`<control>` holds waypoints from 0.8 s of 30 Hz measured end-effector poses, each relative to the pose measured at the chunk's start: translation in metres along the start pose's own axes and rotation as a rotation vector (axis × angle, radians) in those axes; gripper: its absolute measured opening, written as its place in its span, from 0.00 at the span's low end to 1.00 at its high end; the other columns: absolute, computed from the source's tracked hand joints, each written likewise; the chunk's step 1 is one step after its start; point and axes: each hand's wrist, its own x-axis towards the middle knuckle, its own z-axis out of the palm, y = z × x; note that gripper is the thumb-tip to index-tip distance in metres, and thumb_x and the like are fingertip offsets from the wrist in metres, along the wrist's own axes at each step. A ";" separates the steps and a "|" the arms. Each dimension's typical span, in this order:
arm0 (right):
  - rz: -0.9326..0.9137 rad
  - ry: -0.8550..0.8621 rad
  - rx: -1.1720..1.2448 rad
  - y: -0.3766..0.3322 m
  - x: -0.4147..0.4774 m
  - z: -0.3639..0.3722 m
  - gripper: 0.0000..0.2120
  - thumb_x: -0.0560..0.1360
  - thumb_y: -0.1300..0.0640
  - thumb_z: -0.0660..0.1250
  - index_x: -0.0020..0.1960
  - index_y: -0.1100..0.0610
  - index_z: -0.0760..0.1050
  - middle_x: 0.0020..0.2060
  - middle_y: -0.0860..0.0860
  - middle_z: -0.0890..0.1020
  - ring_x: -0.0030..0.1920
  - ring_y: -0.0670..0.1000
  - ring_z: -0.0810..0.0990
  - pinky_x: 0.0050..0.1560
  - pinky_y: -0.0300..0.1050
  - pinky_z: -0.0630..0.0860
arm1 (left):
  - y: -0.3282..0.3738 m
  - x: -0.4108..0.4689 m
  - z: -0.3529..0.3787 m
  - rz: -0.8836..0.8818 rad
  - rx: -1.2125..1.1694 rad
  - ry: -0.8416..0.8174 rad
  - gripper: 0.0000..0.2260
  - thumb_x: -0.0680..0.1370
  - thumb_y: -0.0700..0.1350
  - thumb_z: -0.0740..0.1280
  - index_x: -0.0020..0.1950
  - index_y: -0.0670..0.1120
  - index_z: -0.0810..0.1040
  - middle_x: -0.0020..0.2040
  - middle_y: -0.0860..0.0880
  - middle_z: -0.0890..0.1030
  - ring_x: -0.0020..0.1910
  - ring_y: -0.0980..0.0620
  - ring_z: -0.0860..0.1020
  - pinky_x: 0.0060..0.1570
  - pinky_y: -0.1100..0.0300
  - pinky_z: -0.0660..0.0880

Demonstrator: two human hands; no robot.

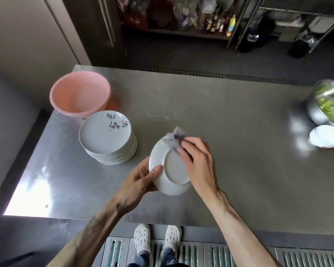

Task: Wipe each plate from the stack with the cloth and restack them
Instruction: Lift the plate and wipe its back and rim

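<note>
- Your left hand (141,178) grips the plate (174,167) at its 9 o'clock edge. The thumb lies on the underside and the other fingers are curled behind it.
- The plate is held above the surface (229,122), tilted, with its foot ring turned toward you. It is round, so it has no long axis.
- Your right hand (198,162) pinches the grey cloth (172,139) in curled fingers (187,144) and presses it on the rim at about 1 o'clock.
- The stack (106,139) stands at 10 o'clock from the held plate, near but apart. Your left hand is the nearer one.
- I cannot tell whether this stack is the wiped one.
- On the steel surface, a pink basin (79,93) stands just behind the stack at 11 o'clock. A metal bowl (325,89) with green leaves and a white dish (326,138) are at 3 o'clock, well apart.
- Shelves with bottles are at 12 o'clock.
</note>
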 end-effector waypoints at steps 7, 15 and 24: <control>-0.004 -0.015 0.053 -0.013 0.021 -0.011 0.09 0.79 0.63 0.70 0.58 0.62 0.83 0.58 0.51 0.82 0.58 0.53 0.81 0.63 0.44 0.75 | 0.018 -0.004 -0.011 0.036 -0.011 -0.021 0.18 0.84 0.51 0.65 0.72 0.47 0.74 0.67 0.36 0.78 0.62 0.42 0.80 0.59 0.40 0.80; -0.208 -0.079 0.069 -0.049 0.020 -0.004 0.12 0.79 0.65 0.70 0.62 0.62 0.82 0.62 0.52 0.82 0.65 0.47 0.79 0.69 0.42 0.73 | 0.036 -0.005 -0.016 0.039 -0.012 -0.048 0.17 0.84 0.51 0.66 0.71 0.46 0.75 0.64 0.41 0.81 0.61 0.44 0.80 0.57 0.45 0.80; -0.215 -0.019 0.077 -0.060 0.025 -0.004 0.13 0.80 0.64 0.70 0.63 0.60 0.82 0.62 0.49 0.82 0.66 0.45 0.78 0.69 0.39 0.71 | 0.050 -0.008 -0.015 0.050 0.004 -0.092 0.19 0.84 0.51 0.65 0.74 0.47 0.73 0.66 0.40 0.80 0.62 0.44 0.80 0.58 0.43 0.80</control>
